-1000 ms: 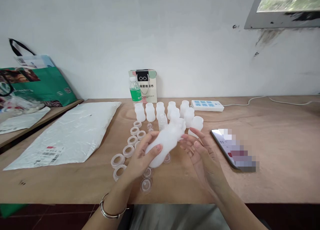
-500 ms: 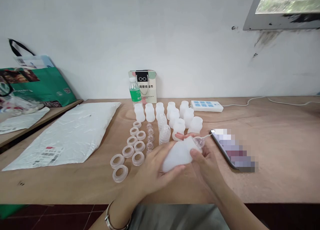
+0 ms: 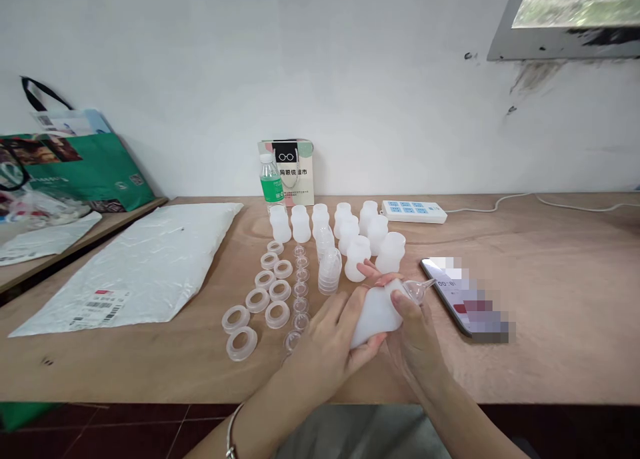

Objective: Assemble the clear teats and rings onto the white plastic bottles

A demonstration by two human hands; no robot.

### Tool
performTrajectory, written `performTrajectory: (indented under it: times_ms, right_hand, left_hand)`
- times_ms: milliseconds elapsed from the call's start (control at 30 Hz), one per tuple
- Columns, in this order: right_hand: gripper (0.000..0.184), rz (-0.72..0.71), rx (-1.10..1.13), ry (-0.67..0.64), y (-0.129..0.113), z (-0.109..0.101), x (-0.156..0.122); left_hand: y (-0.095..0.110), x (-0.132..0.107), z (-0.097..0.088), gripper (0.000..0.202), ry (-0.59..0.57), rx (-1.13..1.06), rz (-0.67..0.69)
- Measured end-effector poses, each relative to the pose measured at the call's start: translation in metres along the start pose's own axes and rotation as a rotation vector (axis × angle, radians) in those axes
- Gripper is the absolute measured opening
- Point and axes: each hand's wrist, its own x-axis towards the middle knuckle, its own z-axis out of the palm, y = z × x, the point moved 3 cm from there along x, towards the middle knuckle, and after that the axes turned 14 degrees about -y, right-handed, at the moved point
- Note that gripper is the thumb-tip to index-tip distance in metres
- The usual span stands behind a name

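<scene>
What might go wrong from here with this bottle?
The left hand might nudge the small clear pieces just beside it. Raised fingertips look close to the standing white bottles and could topple one. The pointed clear piece at the mouth of the held bottle could slip; its fit is partly hidden.

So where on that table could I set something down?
Bare wood lies right of the phone, in front of the cord, and along the front left, between the parcel and table edge. The middle is crowded: rings, domes, bottles and both hands.
</scene>
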Motion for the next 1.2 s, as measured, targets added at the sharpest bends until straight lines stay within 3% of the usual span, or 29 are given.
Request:
performTrajectory:
  times_ms: [167,300,333,467,600,700,867,1000,1067,1200]
  right_hand:
    - [0.011,0.020,0.043,0.112,-0.004,0.004,-0.003]
    - [0.015,0.069,0.044,0.170,-0.003,-0.007,-0.001]
    - [0.016,0.068,0.046,0.171,-0.004,-0.012,0.001]
    - [0.014,0.065,0.043,0.188,-0.009,-0.036,0.009]
    - [0.018,0.128,0.038,0.153,-0.009,-0.047,0.013]
    - [0.022,0.147,0.022,0.130,-0.007,-0.044,0.013]
    - [0.030,0.178,-0.091,0.071,-0.006,-0.041,0.011]
    - [0.034,0.289,-0.343,-0.098,-0.009,-0.040,0.006]
    - [0.034,0.308,-0.464,-0.206,-0.011,-0.034,0.004]
    - [0.033,0.231,-0.469,-0.360,-0.014,-0.016,0.003]
  left_hand:
    - [0.005,0.002,0.005,0.046,0.008,0.035,-0.034]
    - [0.001,0.006,-0.016,0.049,-0.107,-0.118,-0.028]
    - [-0.004,0.008,-0.025,0.047,-0.104,-0.175,-0.040]
    - [-0.043,0.023,-0.056,0.039,0.088,-0.217,-0.247]
    - [-0.076,0.046,-0.048,0.056,-0.118,-0.165,-0.280]
    - [-0.086,0.054,-0.039,0.041,-0.157,-0.197,-0.253]
    - [-0.085,0.053,-0.049,0.031,0.050,-0.418,-0.223]
    - [-0.071,0.047,-0.057,0.036,0.256,-0.744,-0.063]
    - [-0.062,0.044,-0.054,0.040,0.255,-0.863,0.039]
    - [-0.049,0.040,-0.042,0.036,0.111,-0.943,0.179]
